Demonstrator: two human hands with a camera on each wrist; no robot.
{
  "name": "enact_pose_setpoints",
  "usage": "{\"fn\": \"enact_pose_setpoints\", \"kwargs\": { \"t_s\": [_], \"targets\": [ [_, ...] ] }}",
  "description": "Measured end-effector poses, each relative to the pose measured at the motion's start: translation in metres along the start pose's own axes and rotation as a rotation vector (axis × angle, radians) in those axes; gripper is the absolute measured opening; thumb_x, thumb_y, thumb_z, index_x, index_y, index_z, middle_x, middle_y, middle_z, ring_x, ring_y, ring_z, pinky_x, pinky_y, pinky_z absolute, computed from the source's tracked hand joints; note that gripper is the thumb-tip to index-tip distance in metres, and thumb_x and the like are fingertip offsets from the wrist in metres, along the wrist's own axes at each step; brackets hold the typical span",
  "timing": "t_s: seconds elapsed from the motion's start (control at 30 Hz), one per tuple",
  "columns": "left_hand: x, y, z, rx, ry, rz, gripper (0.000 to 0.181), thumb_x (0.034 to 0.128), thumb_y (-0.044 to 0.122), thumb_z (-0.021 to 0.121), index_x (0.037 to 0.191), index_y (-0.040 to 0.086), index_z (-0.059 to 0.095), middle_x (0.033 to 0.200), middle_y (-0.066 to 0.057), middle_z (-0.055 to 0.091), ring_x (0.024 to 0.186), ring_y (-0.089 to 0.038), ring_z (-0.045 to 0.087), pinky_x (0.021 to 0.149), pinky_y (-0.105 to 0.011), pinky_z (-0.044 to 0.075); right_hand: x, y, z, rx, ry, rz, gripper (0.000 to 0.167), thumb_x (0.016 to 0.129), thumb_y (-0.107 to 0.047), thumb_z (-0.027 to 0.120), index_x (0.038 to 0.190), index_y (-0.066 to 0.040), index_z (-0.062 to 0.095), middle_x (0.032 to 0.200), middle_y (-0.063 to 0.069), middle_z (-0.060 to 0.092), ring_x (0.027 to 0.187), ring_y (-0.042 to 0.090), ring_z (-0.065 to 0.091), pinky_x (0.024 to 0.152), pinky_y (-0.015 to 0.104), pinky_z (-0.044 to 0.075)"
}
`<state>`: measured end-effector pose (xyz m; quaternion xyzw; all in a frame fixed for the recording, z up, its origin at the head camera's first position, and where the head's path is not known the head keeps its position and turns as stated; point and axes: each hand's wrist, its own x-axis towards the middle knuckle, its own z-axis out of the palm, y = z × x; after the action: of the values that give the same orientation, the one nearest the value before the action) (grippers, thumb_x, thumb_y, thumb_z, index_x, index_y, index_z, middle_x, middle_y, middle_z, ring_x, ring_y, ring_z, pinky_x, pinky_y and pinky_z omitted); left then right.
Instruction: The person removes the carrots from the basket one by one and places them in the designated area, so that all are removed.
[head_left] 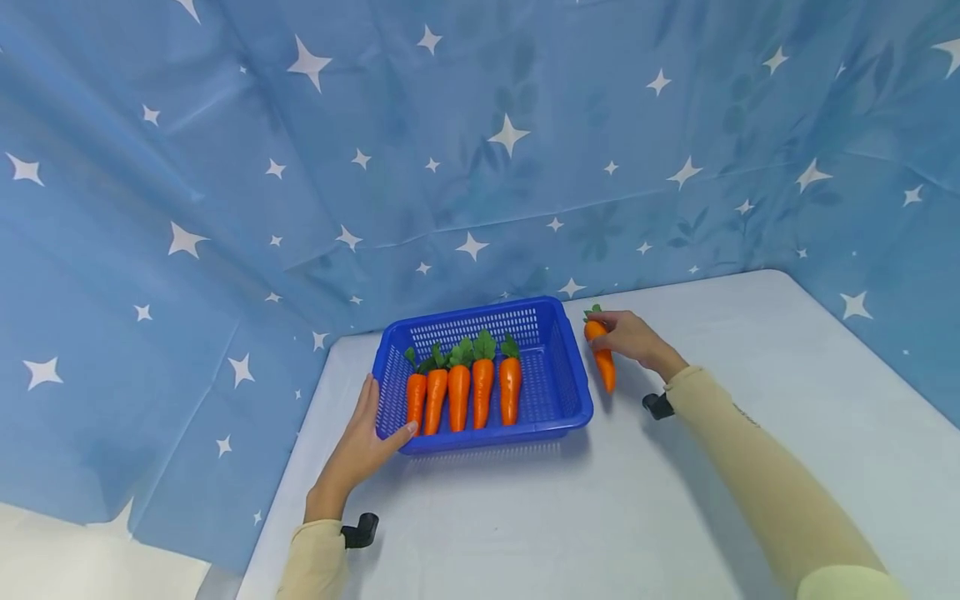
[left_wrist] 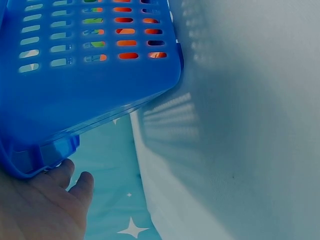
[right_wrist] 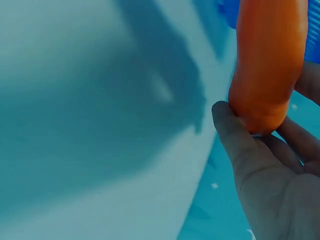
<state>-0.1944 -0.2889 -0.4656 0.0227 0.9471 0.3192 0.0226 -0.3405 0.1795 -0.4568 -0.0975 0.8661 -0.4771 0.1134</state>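
A blue plastic basket with slotted walls holds several orange carrots with green leafy tops, lying side by side. My left hand grips the basket at its front left corner, the thumb over the front rim and the fingers along the left side. In the left wrist view, fingertips show beside the basket's rim. Right of the basket, my right hand holds another carrot near its leafy top, its tip pointing down toward me. The right wrist view shows the thumb and fingers around that carrot's thick end.
Under everything is a white table. Behind and to the left hangs a blue curtain with white stars. A black wrist camera sits at the left sleeve, and another black camera at the right.
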Motion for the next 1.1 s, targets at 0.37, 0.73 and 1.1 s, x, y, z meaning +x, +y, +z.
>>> {"fn": "enact_pose_setpoints", "kwargs": {
  "t_s": [0.37,0.73,1.1],
  "targets": [
    [0.000,-0.001,0.000,-0.001,0.004,0.009,0.116,0.0980,0.058,0.067,0.171,0.008,-0.007,0.179,-0.012,-0.011,0.163,-0.041,0.003,0.123,-0.066,0.016,0.005,0.026,0.028,-0.149,0.046,-0.033,0.064,0.096,-0.007,0.069,0.154,0.010,0.049,0.150,0.036,0.053,0.130,0.050,0.053,0.116,0.064,0.039],
    [0.000,-0.003,0.001,-0.005,-0.006,0.003,0.116,0.0976,0.058,0.068,0.172,0.009,-0.007,0.179,-0.011,-0.012,0.163,-0.041,0.002,0.122,-0.067,0.016,0.004,0.030,0.042,-0.292,0.110,-0.068,0.061,0.099,-0.005,0.070,0.153,0.013,0.048,0.163,0.034,0.036,0.144,0.055,0.044,0.117,0.065,0.036],
    [0.001,-0.003,0.001,-0.010,0.000,0.001,0.115,0.0979,0.058,0.067,0.172,0.009,-0.006,0.179,-0.010,-0.011,0.163,-0.041,0.002,0.122,-0.066,0.016,0.006,0.032,0.033,-0.271,0.149,-0.150,0.072,0.100,-0.011,0.072,0.161,0.008,0.039,0.173,0.032,0.013,0.155,0.056,0.020,0.122,0.068,0.021]
  ]
}}
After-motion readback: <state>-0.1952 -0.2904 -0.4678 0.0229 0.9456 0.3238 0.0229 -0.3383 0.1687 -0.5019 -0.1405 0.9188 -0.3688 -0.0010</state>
